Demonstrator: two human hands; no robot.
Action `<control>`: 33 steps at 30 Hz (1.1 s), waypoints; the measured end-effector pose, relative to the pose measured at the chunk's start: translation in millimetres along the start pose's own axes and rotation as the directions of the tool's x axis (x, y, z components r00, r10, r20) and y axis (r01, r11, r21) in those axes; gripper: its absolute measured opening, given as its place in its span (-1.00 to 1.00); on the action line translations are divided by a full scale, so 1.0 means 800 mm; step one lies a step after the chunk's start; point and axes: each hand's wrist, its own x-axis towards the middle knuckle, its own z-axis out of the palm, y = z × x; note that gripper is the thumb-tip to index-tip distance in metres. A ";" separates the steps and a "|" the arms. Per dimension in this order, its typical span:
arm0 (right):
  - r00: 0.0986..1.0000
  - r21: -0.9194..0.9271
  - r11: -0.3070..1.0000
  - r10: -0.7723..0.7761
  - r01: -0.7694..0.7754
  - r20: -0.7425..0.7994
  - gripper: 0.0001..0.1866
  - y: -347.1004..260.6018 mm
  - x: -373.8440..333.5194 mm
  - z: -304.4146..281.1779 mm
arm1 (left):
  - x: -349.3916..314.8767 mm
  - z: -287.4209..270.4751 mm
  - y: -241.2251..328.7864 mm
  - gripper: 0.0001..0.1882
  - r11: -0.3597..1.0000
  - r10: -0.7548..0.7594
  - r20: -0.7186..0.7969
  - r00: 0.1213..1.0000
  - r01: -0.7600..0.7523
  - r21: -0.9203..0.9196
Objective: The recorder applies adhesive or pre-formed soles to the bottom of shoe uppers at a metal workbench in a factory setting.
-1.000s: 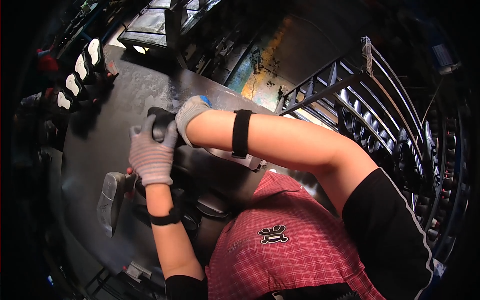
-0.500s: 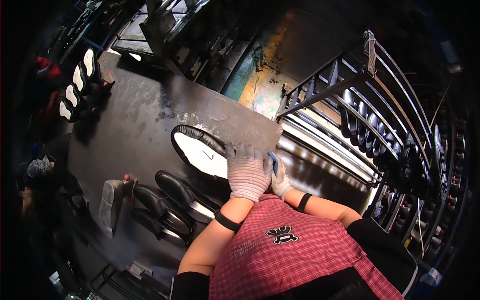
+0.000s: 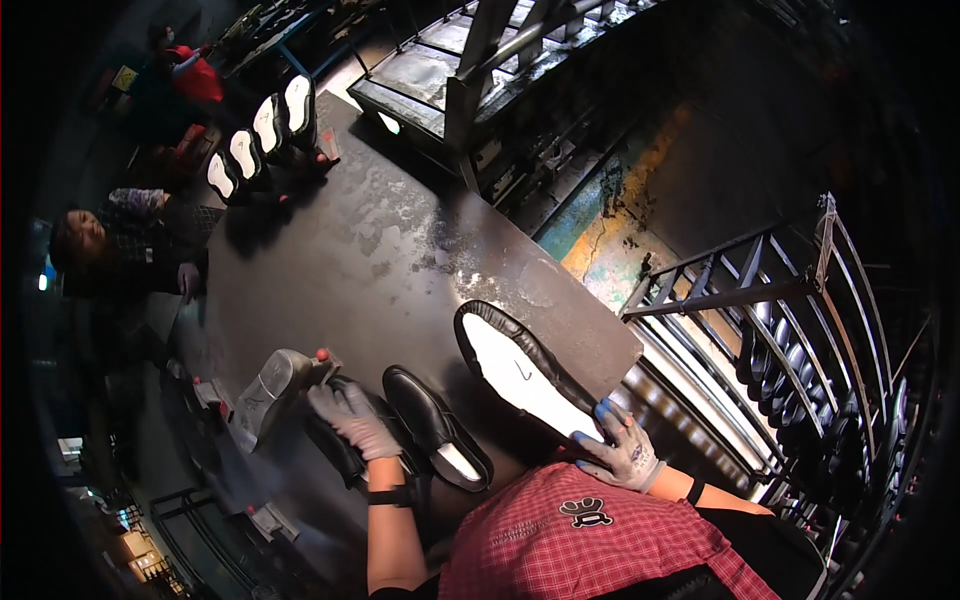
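My right hand (image 3: pixel 627 455), in a pale glove with blue fingertips, grips the near end of a black shoe (image 3: pixel 525 372). That shoe lies bottom up, showing a white insole board with gathered black leather around its rim. My left hand (image 3: pixel 352 420), also gloved, has its fingers apart over a black shoe (image 3: pixel 335 455) and partly hides it. Between my hands another black slip-on shoe (image 3: pixel 435 425) rests upright, its pale lining showing. A grey shoe last (image 3: pixel 268 395) stands just left of my left hand, beside a red ball knob (image 3: pixel 321 354).
The dark worktable (image 3: pixel 340 270) stretches away to the far left, where several white-bottomed shoes (image 3: pixel 266 125) stand in a row. A co-worker (image 3: pixel 150 240) is at its left side. On the right stands a metal rack (image 3: pixel 740 295) holding several black shoes.
My left hand has left the white-bottomed shoe and moved left to the upright black shoes. My right hand now grips that shoe's near end. The whole view has shifted.
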 end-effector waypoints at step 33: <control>0.872 -0.143 0.897 0.440 -0.417 0.214 0.05 -0.036 0.132 -0.017 | -0.154 -0.119 0.034 -0.38 0.456 -0.818 0.576 0.007 0.619 0.640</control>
